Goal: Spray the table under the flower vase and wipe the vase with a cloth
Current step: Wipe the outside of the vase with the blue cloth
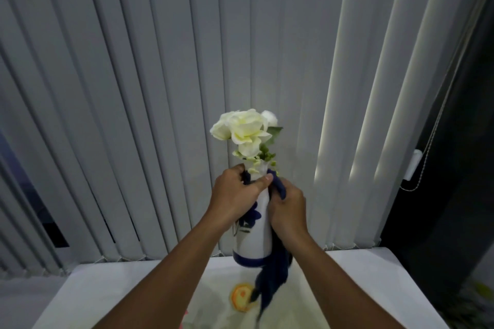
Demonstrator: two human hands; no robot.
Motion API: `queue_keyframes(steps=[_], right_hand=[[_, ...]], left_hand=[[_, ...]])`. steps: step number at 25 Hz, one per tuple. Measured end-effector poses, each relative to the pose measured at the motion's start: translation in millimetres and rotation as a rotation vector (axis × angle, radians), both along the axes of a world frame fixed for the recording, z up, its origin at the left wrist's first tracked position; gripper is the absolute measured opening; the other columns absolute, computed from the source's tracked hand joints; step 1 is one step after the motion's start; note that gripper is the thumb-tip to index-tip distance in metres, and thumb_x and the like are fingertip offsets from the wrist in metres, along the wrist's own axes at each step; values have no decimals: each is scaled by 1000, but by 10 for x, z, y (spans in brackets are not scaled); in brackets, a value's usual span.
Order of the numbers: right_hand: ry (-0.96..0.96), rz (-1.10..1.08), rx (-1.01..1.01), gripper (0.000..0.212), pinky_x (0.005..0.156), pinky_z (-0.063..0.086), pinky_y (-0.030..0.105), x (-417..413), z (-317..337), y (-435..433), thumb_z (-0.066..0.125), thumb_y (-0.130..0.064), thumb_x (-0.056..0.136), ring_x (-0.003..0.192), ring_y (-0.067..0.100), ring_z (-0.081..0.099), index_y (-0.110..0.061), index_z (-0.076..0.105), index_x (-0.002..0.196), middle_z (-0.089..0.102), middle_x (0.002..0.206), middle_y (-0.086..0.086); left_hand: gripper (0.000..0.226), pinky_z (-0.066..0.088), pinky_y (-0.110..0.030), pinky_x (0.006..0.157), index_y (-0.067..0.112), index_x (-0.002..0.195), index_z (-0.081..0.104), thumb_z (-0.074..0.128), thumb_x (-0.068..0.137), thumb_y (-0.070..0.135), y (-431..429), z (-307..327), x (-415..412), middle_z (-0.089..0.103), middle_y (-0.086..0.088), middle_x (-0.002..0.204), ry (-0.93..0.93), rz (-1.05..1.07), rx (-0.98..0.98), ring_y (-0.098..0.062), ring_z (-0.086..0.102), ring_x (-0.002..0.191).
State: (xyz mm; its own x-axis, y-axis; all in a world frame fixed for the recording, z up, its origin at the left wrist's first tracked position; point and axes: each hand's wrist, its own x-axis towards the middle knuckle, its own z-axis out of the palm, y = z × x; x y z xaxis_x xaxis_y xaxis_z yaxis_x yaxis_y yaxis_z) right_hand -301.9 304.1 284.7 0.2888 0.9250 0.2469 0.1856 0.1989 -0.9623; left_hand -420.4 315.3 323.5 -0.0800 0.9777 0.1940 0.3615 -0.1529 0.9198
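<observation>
A tall white vase (258,232) with a dark blue band at its base and blue flower painting is held up above the table (112,286). White flowers (244,128) stand out of its mouth. My left hand (235,195) grips the vase around its neck. My right hand (287,211) presses a dark blue cloth (272,270) against the right side of the vase near the neck. The rest of the cloth hangs down past the vase base. No spray bottle is in view.
The table has a white cover with an orange and yellow printed patch (240,298). Grey vertical blinds (160,88) hang close behind the table. A blind cord (425,160) hangs at the right beside a dark window frame.
</observation>
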Motion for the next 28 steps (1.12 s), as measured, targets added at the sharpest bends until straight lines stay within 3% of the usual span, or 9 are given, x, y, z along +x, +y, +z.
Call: queue_keyframes(steps=[5,9,12,17,21,23,24,26,28], right_hand=[[136,56,119,21,68,57,21,23,23,6,54,-8,100,78,12,70,-17,73,100,75,85,2],[-15,110,112,37,72,51,14,74,-433,-248,50,7,97,83,0,68,-19,70,114,75,91,-8],[-1,200,48,46,80,49,5,90,-539,-356,45,3,102,98,-10,66,-33,62,125,73,104,-31],[78,241,-29,38,76,48,1,60,-344,-205,42,-11,106,94,-19,63,-44,58,115,67,110,-25],[128,239,3,32,77,53,8,88,-245,-71,44,-18,106,94,-6,68,-40,63,116,74,101,-22],[179,245,-86,24,76,56,17,117,-340,-54,47,-27,105,96,8,72,-36,67,113,78,95,-15],[259,263,-166,23,80,58,26,125,-421,-70,50,-34,102,98,17,73,-31,68,116,79,96,-9],[540,300,-365,48,94,57,46,115,-593,-114,60,-50,87,104,31,72,-17,67,122,80,104,7],[779,301,-490,63,100,53,52,111,-668,-169,68,-53,75,109,38,68,-9,68,120,76,111,19]], left_hand=[[23,61,-43,91,30,99,77,82,81,45,-28,-12,48,81,7,96,-29,14,44,-15,75,92],[24,61,-40,83,22,88,73,81,84,44,59,68,-59,76,4,80,-47,118,98,-21,73,86],[36,60,-40,87,19,101,75,82,81,48,132,48,-110,78,4,91,-70,156,93,-20,74,92],[43,58,-36,91,20,113,73,84,80,44,136,-34,-50,79,4,104,-43,120,107,-17,72,98],[24,59,-33,90,19,104,77,85,83,26,158,-58,-49,81,3,99,-141,-5,31,-13,75,94],[20,60,-33,87,19,102,77,85,83,21,183,-63,-107,82,-2,102,-244,-58,-24,-15,77,95],[19,60,-32,84,19,101,77,85,83,20,191,-62,-143,82,-2,101,-274,-77,-34,-15,78,94],[18,58,-28,81,20,101,77,83,84,19,205,-24,-203,82,0,100,-321,-126,-40,-15,78,94],[19,59,-30,84,22,103,76,82,86,21,230,-1,-218,82,-1,104,-333,-165,-35,-16,78,98]])
